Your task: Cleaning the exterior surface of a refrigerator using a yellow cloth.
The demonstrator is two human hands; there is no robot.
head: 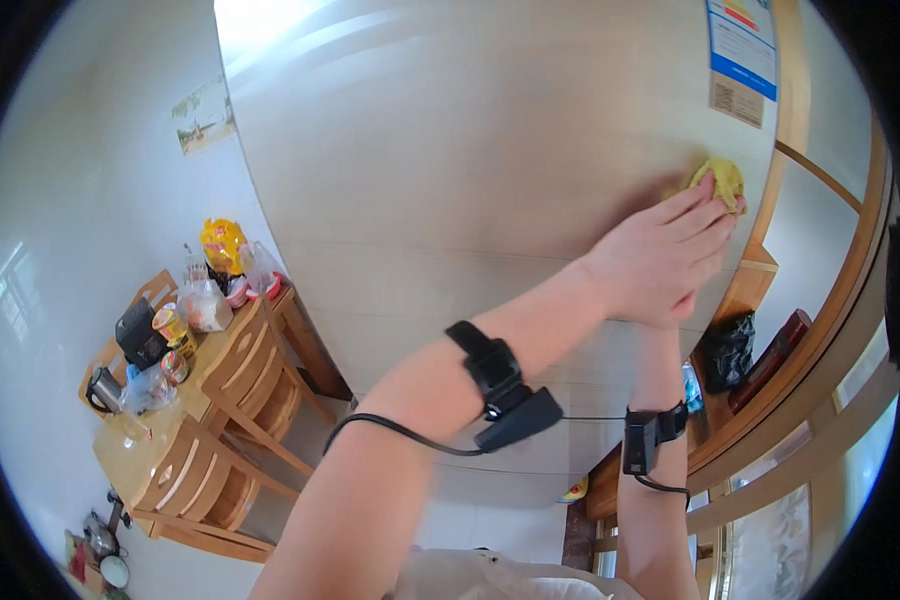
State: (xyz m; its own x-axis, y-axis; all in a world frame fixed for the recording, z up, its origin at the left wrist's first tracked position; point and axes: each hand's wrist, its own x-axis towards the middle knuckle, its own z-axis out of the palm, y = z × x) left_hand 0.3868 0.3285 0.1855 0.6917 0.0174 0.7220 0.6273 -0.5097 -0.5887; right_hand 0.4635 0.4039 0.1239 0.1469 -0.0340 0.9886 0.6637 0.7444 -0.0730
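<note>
My left hand (664,251) reaches across to the right and presses a crumpled yellow cloth (720,180) against a tall, glossy pale panel (450,172), which looks like a refrigerator front. The cloth shows beyond the fingertips, near the panel's right edge and below a paper label (742,45). My right forearm rises from below, and its wrist meets the underside of my left hand. The right hand itself is mostly hidden behind the left, so its grip does not show. Each wrist wears a black strap with a small device, and a black cable runs between them.
To the left stand a wooden table (124,457) with a kettle (105,388), bags and food tubs, and wooden chairs (247,360). On the right, a curved wooden frame (817,330) borders shelves holding a black plastic bag (729,352) and a dark red box (769,360).
</note>
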